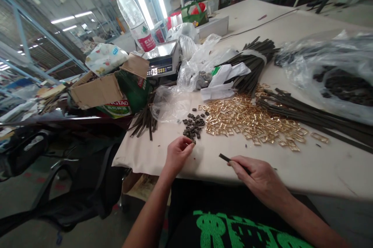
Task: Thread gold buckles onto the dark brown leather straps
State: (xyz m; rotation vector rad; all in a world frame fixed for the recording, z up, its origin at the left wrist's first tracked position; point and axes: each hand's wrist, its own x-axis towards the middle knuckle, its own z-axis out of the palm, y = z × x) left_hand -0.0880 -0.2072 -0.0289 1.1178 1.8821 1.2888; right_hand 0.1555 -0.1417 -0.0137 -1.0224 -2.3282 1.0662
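Dark olive-brown and flat, the strip (224, 157) shows a squarely cut end; it lies just on the near side of the heap of gold frames (256, 120), above the desk (314, 168). The right hand (256, 176) has its fingers clamped on it. Left of the heap sit small dark pieces (194, 124), with the left hand (179, 153) at their near edge, thumb and fingers close; I cannot tell whether they grip a piece.

A bound bundle of similar strips (255, 65) lies behind the heap, and loose long strips (305, 113) on its right side. Crumpled clear plastic (169, 104) spreads to its left; beyond that stand a scale (166, 59) and a bottle (132, 13).

The right hand hides much of the held strip. Right of the heap, a plastic bag (335, 59) blurs its dark contents and runs out of view.
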